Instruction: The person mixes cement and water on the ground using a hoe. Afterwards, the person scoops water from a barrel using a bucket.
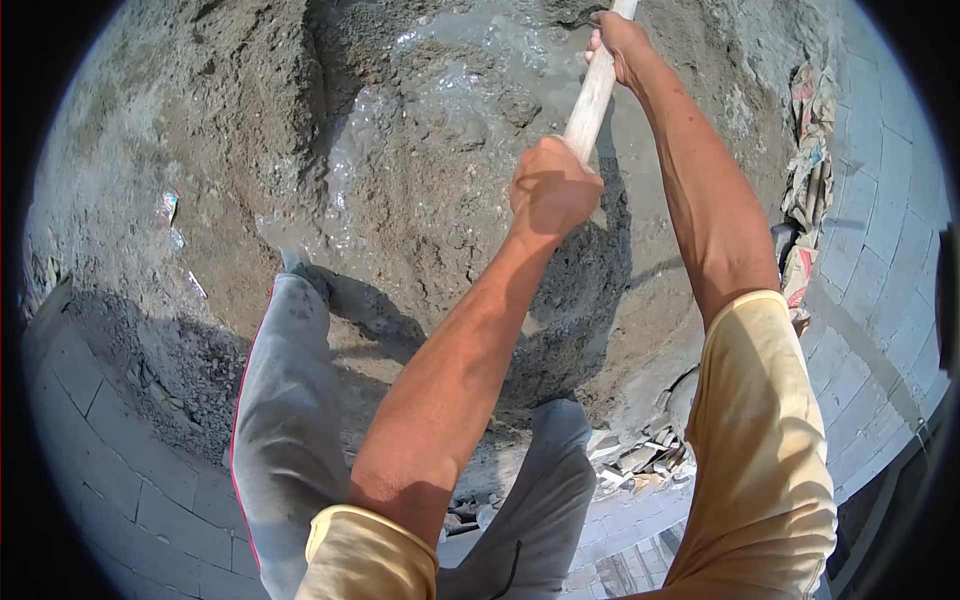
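Both my hands grip a pale wooden handle (592,105) that slants up toward the top edge of the view. My left hand (553,188) is wrapped round its lower end, near the middle of the view. Farther up, my right hand (622,45) closes round the same handle. The tool's working end lies outside the view, so its kind does not show. Beneath and beyond the hands spreads wet grey mortar (440,110), with shiny water on it and drier, crumbly sandy mix (240,110) heaped to the left.
My legs in grey trousers (290,420) stand at the mix's near edge. Crumpled paper sacks (808,150) lie along a grey block wall (875,230) at right. Broken rubble (640,455) sits near my feet, and another block wall (150,490) curves at lower left.
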`<state>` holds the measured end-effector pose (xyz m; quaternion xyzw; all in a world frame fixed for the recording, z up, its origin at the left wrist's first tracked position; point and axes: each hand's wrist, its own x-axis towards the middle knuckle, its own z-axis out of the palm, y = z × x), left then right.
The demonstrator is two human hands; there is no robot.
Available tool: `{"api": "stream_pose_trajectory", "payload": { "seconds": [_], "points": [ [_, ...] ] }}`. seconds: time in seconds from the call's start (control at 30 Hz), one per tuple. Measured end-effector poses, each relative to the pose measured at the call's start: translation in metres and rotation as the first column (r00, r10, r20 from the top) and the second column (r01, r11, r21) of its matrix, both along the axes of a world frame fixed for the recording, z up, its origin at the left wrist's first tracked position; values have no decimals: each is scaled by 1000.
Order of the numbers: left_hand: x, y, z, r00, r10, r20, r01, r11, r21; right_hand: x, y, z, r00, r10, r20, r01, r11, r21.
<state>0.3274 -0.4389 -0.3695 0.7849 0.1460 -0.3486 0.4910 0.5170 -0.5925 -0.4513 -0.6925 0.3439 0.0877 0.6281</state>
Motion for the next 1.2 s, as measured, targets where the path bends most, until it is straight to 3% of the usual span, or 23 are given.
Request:
{"api": "stream_pose_trajectory", "payload": {
  "seconds": [0.07, 0.13, 0.2, 0.33, 0.37, 0.4, 0.47, 0.53, 0.63, 0.7, 0.8, 0.93, 1.0, 1.07, 1.1, 1.13, 1.2],
  "points": [
    [-43, -20, -8, 977, 103, -186, -108, 994, -15, -48, -1, -35, 897, 151, -416, -235, 959, -159],
    [-108, -10, -18, 942, 111, -316, -129, 991, -35, -114, 17, -48, 815, 133, -564, -283, 941, -187],
    [-154, 14, 8, 934, 44, -355, -54, 998, -17, -172, 27, -33, 809, 25, -587, -108, 988, -107],
    [-229, 13, 104, 926, -78, -369, 116, 990, 82, -281, 8, 26, 753, 1, -658, 70, 994, 82],
    [-255, 11, 130, 917, -106, -385, 151, 984, 89, -323, 2, 56, 828, 0, -561, 159, 959, 236],
    [-288, 14, 153, 912, -115, -393, 162, 983, 87, -345, 9, 86, 749, -51, -661, 156, 983, 101],
    [-365, 22, 186, 873, -111, -475, 165, 984, 73, -411, 16, 147, 775, -92, -625, 235, 961, 150],
    [-412, 36, 226, 828, -191, -527, 277, 957, 88, -477, 24, 179, 704, -177, -687, 348, 930, 117],
    [-507, 63, 217, 754, -282, -594, 427, 897, 117, -544, 52, 217, 710, -210, -672, 298, 955, 16],
    [-518, 78, 200, 801, -261, -539, 389, 911, 137, -546, 69, 221, 732, -221, -645, 291, 957, 3],
    [-478, 75, 152, 900, -155, -408, 249, 950, 188, -488, 78, 196, 838, -184, -514, 240, 970, 44],
    [-250, 38, 61, 967, -61, -246, 141, 936, 322, -254, 70, 104, 927, -187, -324, 270, 934, 232],
    [-134, 29, 47, 995, -29, -96, 58, 949, 311, -152, 64, 50, 998, -56, -31, 62, 970, 236],
    [-74, 15, 29, 993, 107, -58, -90, 965, 245, -82, 51, -14, 990, 113, -81, -97, 979, 180],
    [-68, 11, 19, 984, 161, -77, -145, 972, 183, -76, 53, -19, 964, 216, -158, -198, 973, 122],
    [-81, 12, 19, 983, 158, -94, -138, 971, 194, -94, 57, -26, 961, 213, -174, -191, 972, 134],
    [-118, 7, 34, 834, 245, -494, -272, 962, 18, -145, 63, -26, 805, 349, -480, -376, 926, 43]
  ]
}}
